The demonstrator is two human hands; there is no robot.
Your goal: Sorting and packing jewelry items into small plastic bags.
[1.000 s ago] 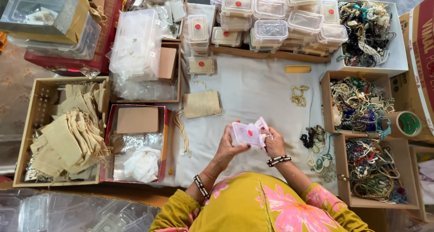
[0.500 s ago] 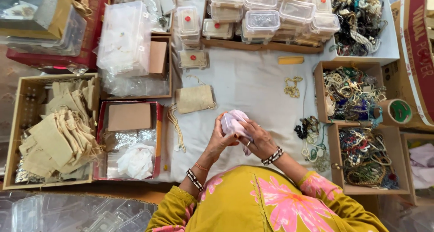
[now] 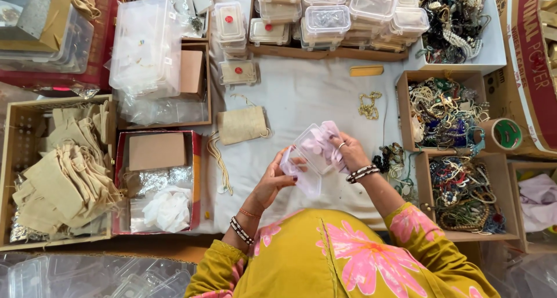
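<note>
Clear plastic was what I had between my hands: a small hinged box point(image 3: 310, 153) with something pale pink inside, held open above the white cloth point(image 3: 301, 89) just in front of my chest. My left hand point(image 3: 275, 179) gripped the lower half, fingers curled around its near edge and thumb against the side. My right hand point(image 3: 342, 153) closed over the upper half from the right, fingers pressed against the pink contents, so both hands were clamped on the one box rather than spread.

Beside my left hand, a little further out on the cloth, lay a small beige drawstring pouch point(image 3: 241, 124), flat and apart from the box. Beyond it stood a single lidded plastic container with a red dot point(image 3: 238, 73), and behind that a cluster of similar stacked containers point(image 3: 325, 16). A short gold chain point(image 3: 369, 105) lay on the cloth out past my right hand, with a flat yellow piece point(image 3: 366, 70) beyond it.

To my right, open cardboard trays point(image 3: 447, 115) held tangled beaded jewellery, and a roll of tape point(image 3: 502, 134) sat at their edge. To my left, a red-sided box point(image 3: 155, 182) held a brown card and crinkled clear bags, and a wooden crate point(image 3: 58, 170) was heaped with more beige pouches.
</note>
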